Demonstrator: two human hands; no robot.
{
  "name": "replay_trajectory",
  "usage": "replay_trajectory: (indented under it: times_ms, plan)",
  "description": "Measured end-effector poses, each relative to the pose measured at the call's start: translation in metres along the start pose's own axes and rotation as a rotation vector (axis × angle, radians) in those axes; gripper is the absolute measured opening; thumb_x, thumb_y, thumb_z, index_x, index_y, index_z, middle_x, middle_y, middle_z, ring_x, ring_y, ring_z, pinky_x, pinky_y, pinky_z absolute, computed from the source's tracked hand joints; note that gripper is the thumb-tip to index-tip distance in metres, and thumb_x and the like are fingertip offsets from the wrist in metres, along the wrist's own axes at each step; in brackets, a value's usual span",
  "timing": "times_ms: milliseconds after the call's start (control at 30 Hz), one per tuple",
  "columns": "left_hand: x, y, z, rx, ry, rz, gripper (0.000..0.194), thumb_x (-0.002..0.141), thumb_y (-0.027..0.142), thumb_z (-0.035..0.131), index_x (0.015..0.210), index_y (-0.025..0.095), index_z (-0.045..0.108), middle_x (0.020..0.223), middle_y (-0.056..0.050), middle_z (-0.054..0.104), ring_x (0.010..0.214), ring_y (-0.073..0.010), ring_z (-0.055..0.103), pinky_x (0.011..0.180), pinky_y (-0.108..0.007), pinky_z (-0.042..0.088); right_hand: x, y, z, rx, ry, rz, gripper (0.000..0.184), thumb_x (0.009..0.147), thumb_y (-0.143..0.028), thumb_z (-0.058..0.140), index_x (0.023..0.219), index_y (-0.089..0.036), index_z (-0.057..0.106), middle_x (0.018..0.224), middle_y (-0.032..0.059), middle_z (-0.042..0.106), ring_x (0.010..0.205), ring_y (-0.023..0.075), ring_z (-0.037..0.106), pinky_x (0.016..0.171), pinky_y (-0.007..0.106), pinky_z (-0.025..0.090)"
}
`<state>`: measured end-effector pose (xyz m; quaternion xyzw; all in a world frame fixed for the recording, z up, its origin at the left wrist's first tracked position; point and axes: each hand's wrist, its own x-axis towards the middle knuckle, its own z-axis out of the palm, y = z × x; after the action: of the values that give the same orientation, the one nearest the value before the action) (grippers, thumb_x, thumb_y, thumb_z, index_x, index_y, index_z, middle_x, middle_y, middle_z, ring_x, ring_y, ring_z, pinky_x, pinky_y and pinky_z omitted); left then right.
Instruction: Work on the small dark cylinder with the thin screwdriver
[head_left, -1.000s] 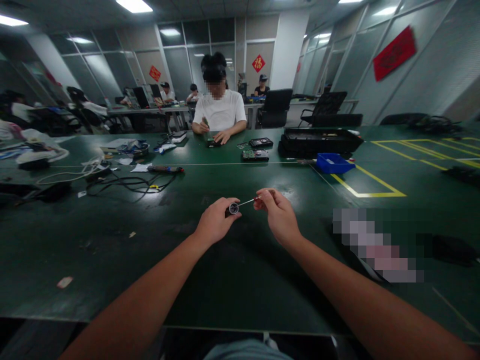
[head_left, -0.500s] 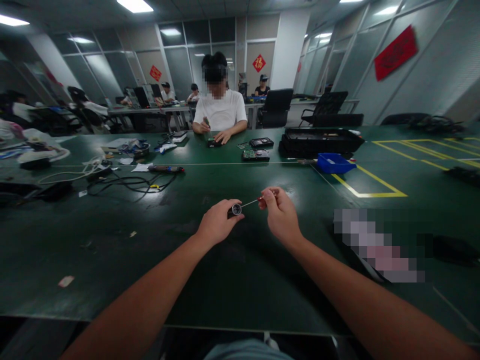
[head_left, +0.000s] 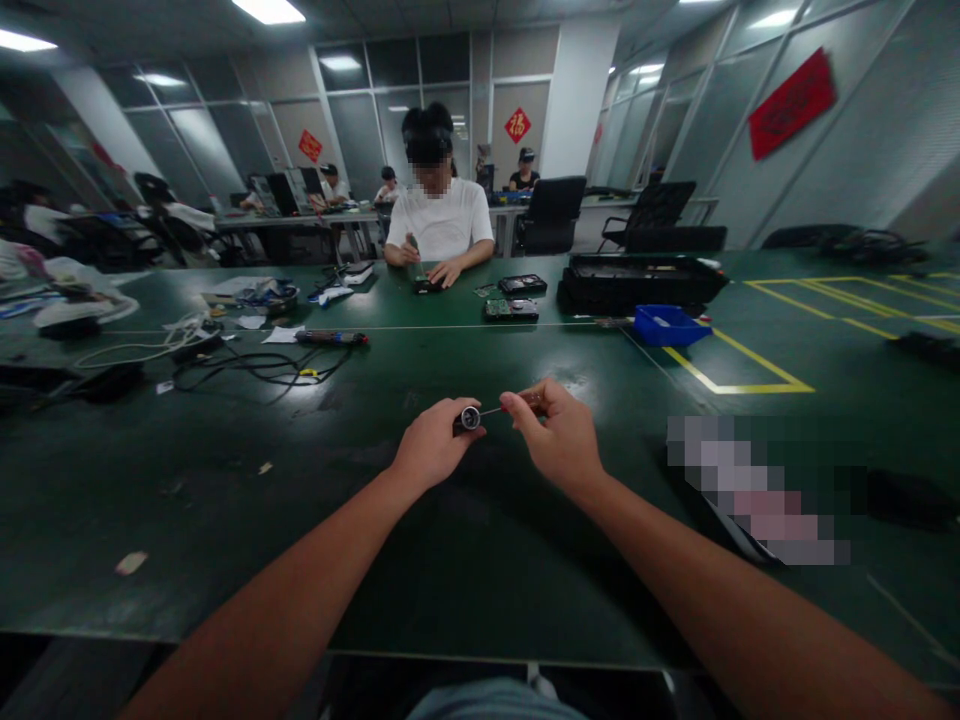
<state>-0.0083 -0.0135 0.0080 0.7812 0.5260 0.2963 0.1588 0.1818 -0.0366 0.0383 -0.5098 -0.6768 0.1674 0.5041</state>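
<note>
My left hand (head_left: 429, 442) is closed around a small dark round part with a silver rim (head_left: 470, 418), its ring-shaped end turned toward me. In my right hand (head_left: 561, 428) is a thin screwdriver (head_left: 492, 411), pinched by its red handle between thumb and fingers. The metal shaft runs left to the side of the round part; whether its tip is in or only against the part is hidden. Both hands are held over the green table (head_left: 480, 540), close together.
Across the table a person in a white shirt (head_left: 442, 225) works on a small device. Opened hard drives (head_left: 512, 310), a black tray (head_left: 641, 285) and a blue bin (head_left: 670, 326) lie ahead. Cables (head_left: 262, 365) and an electric screwdriver (head_left: 332, 338) are at left, a blurred-out object (head_left: 750, 495) at right.
My right hand has shifted slightly left, closer to the round part, and its grip on the screwdriver has changed; less of the shaft shows. My left hand has hardly moved.
</note>
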Motion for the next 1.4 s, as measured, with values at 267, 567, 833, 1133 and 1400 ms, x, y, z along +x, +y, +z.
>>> replay_trajectory:
  times_ms: [267, 567, 833, 1133, 1400]
  plan:
    - [0.0, -0.001, 0.0, 0.02, -0.01, -0.017, 0.038, 0.087, 0.035, 0.069, 0.124, 0.029, 0.064, 0.11, -0.003, 0.07, 0.097, -0.0215, 0.065, 0.082, -0.033, 0.049, -0.004, 0.0, -0.002, 0.01, -0.116, -0.091, 0.021, 0.099, -0.034, 0.048, 0.09, -0.021, 0.062, 0.07, 0.0001, 0.062, 0.063, 0.0154, 0.06, 0.061, 0.03, 0.043]
    - [0.001, 0.001, -0.004, 0.002, 0.021, 0.013, 0.039, 0.088, 0.03, 0.068, 0.127, 0.028, 0.063, 0.113, -0.003, 0.068, 0.099, -0.0199, 0.065, 0.088, -0.032, 0.05, 0.008, 0.018, 0.012, 0.525, -0.025, 0.156, 0.027, 0.092, -0.047, 0.055, 0.095, -0.021, 0.063, 0.083, 0.0042, 0.067, 0.075, 0.0181, 0.065, 0.075, 0.035, 0.054]
    - [-0.001, 0.003, -0.002, 0.093, -0.042, -0.007, 0.041, 0.088, 0.034, 0.068, 0.128, 0.031, 0.063, 0.116, -0.003, 0.067, 0.101, -0.0221, 0.065, 0.084, -0.033, 0.05, 0.016, 0.031, 0.008, 0.393, 0.08, 0.258, 0.031, 0.093, -0.05, 0.051, 0.083, -0.021, 0.058, 0.071, 0.0007, 0.061, 0.061, 0.0151, 0.056, 0.059, 0.03, 0.047]
    - [-0.001, 0.006, -0.004, 0.078, -0.031, -0.015, 0.04, 0.087, 0.036, 0.068, 0.127, 0.03, 0.063, 0.107, -0.002, 0.069, 0.095, -0.0215, 0.065, 0.08, -0.032, 0.049, 0.005, 0.013, 0.008, 0.322, 0.051, 0.103, 0.025, 0.097, -0.044, 0.049, 0.092, -0.021, 0.059, 0.077, 0.0024, 0.066, 0.068, 0.0165, 0.061, 0.068, 0.032, 0.049]
    - [0.0, 0.004, -0.003, 0.011, -0.006, -0.02, 0.039, 0.087, 0.037, 0.069, 0.125, 0.029, 0.064, 0.107, -0.002, 0.069, 0.095, -0.0211, 0.064, 0.08, -0.032, 0.049, 0.005, 0.013, 0.008, 0.334, 0.066, 0.102, 0.024, 0.097, -0.044, 0.051, 0.097, -0.021, 0.06, 0.083, 0.0041, 0.068, 0.073, 0.018, 0.065, 0.072, 0.034, 0.052]
